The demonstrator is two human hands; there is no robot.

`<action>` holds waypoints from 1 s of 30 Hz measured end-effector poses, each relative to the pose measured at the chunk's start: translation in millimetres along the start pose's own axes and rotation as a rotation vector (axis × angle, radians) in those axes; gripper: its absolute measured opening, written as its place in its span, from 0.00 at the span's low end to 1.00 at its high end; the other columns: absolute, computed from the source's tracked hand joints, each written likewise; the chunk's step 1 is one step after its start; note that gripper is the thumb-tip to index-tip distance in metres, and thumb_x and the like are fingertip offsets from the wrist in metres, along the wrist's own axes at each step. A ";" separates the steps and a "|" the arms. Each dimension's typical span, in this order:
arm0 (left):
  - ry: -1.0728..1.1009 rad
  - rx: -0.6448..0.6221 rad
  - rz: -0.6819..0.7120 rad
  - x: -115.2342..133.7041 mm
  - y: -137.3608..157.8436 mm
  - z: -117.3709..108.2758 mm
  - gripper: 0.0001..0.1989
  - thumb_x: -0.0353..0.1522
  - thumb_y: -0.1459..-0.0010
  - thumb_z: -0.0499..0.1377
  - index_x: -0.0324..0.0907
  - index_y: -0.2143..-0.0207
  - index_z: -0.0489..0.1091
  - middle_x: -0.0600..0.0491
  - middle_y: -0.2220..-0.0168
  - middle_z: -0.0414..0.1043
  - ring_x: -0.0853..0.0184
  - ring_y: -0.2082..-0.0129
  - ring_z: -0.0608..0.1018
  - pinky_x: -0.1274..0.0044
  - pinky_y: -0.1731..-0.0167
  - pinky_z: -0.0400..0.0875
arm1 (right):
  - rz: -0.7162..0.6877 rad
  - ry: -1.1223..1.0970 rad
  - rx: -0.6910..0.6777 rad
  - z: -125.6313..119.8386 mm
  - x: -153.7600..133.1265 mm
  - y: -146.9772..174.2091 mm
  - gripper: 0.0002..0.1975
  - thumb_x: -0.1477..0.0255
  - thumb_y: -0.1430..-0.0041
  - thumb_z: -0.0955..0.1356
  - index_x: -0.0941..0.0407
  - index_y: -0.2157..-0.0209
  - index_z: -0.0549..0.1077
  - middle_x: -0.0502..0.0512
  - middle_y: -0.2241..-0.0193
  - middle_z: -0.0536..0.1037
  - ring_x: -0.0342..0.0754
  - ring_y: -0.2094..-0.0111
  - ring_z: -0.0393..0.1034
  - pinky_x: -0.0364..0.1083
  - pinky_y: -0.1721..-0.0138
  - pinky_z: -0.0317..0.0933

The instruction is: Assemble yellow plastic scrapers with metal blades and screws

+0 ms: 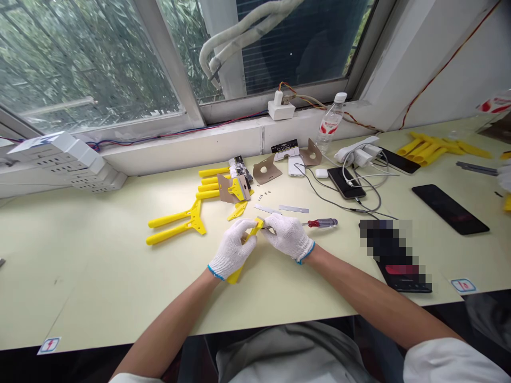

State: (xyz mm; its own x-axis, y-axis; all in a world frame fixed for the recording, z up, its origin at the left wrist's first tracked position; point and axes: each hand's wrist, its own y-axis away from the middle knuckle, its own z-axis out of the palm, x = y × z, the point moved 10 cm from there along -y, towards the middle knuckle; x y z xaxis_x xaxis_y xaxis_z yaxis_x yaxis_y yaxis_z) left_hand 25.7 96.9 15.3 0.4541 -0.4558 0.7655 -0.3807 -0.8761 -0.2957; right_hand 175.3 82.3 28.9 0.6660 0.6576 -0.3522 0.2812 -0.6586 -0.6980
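My left hand, in a white knit glove, is closed around a yellow plastic scraper, its handle pointing toward me. My right hand, gloved too, has its fingers pinched together at the scraper's head; what they hold is too small to make out. A screwdriver with a red and clear handle lies just right of that hand, its shaft tip hidden behind the glove. Beyond the hands are flat metal blades, loose yellow head pieces and tiny screws.
Two yellow scraper handles lie at left, with packaged scrapers behind. Brown card pieces, a white power bank, cables and a phone sit at the back. A water bottle stands by the window; more phones lie at right.
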 end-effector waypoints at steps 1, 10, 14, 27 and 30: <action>0.001 0.001 0.001 0.3 -0.1 -0.2 0.19 0.24 0.39 0.59 0.45 0.47 0.75 0.51 0.48 0.81 0.73 0.73 0.76 0.77 0.70 0.75 | -0.003 0.002 0.007 -1.4 -1.0 -0.5 0.03 0.77 0.34 0.71 0.54 0.62 0.78 0.48 0.64 0.84 0.44 0.66 0.77 0.45 0.67 0.60; 0.006 0.000 0.005 -0.5 -0.7 -0.7 0.18 0.25 0.38 0.59 0.45 0.47 0.76 0.50 0.48 0.81 0.72 0.71 0.78 0.77 0.70 0.75 | 0.014 0.043 0.000 -2.9 -1.4 -1.2 0.03 0.75 0.32 0.71 0.55 0.60 0.80 0.49 0.65 0.84 0.44 0.68 0.75 0.46 0.67 0.58; -0.005 0.006 0.006 -2.1 -0.3 -0.5 0.18 0.25 0.38 0.60 0.45 0.47 0.76 0.50 0.47 0.81 0.72 0.71 0.78 0.77 0.69 0.76 | 0.020 0.037 0.017 -4.1 -0.3 -1.6 0.03 0.73 0.31 0.71 0.54 0.61 0.80 0.48 0.66 0.83 0.43 0.68 0.75 0.46 0.67 0.58; 0.003 -0.010 0.000 -2.6 -0.1 1.2 0.18 0.25 0.38 0.59 0.45 0.47 0.76 0.50 0.47 0.81 0.71 0.70 0.78 0.76 0.68 0.76 | 0.029 0.035 -0.005 -0.4 2.6 0.9 0.04 0.73 0.31 0.71 0.54 0.61 0.80 0.49 0.65 0.84 0.44 0.67 0.76 0.45 0.66 0.59; 0.006 -0.005 0.011 -1.7 -0.2 0.6 0.19 0.24 0.38 0.59 0.46 0.46 0.76 0.50 0.46 0.81 0.69 0.66 0.80 0.76 0.67 0.77 | 0.026 0.020 0.007 -2.4 1.4 0.5 0.04 0.74 0.32 0.70 0.54 0.61 0.80 0.49 0.64 0.84 0.44 0.66 0.76 0.45 0.66 0.61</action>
State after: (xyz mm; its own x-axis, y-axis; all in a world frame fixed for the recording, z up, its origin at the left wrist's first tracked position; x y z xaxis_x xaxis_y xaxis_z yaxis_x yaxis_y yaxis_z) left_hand 25.5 97.7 13.7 0.4455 -0.4644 0.7654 -0.3900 -0.8702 -0.3010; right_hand 178.1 82.0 29.6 0.6871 0.6325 -0.3577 0.2584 -0.6728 -0.6933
